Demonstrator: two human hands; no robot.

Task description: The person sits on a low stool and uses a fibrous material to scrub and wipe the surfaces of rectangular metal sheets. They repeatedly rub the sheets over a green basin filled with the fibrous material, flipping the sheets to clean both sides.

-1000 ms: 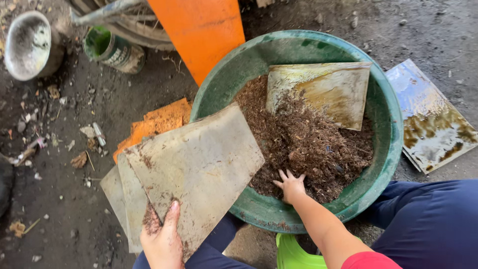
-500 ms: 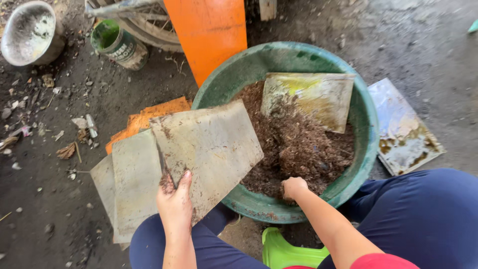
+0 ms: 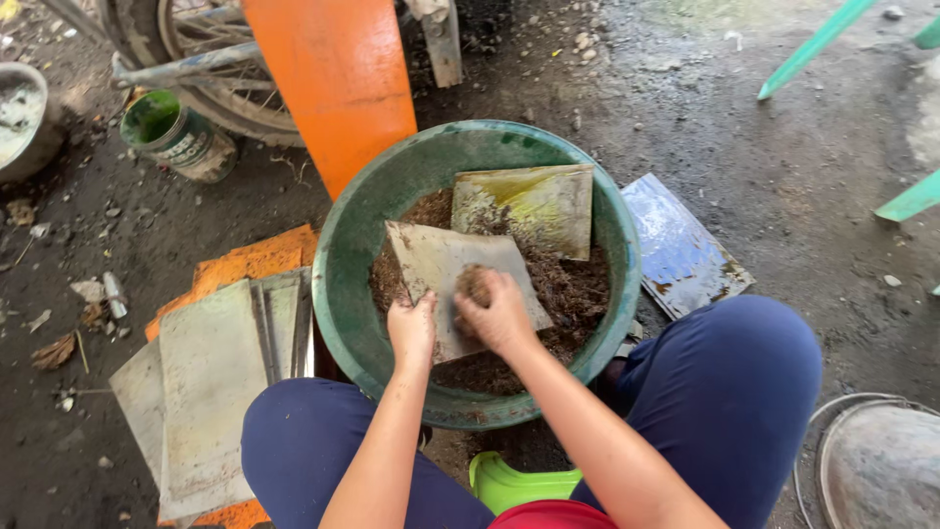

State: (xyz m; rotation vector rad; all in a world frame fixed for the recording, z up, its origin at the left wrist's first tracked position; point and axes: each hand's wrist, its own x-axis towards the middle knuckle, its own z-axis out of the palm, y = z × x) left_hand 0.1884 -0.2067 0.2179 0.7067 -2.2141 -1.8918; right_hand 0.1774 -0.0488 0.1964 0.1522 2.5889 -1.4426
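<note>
A green basin (image 3: 343, 284) between my knees holds brown crumbly soil (image 3: 578, 289). A grey square plate (image 3: 436, 260) lies tilted on the soil inside it. My left hand (image 3: 411, 331) grips that plate at its near edge. My right hand (image 3: 501, 315) rests on the plate with its fingers curled over a clump of soil (image 3: 474, 284). A second, yellowish stained plate (image 3: 537, 204) leans against the basin's far side.
A stack of grey plates (image 3: 208, 392) lies on an orange board (image 3: 250, 263) to the left. A glossy blue tile (image 3: 681, 245) lies to the right. An orange panel (image 3: 338, 78), a wheel, a green can (image 3: 174, 132), metal bowls (image 3: 876, 460) and a green stool (image 3: 514, 482) stand around.
My left hand carried one grey plate from the stack into the basin. My right hand rose from the soil with a clump and set it on that plate.
</note>
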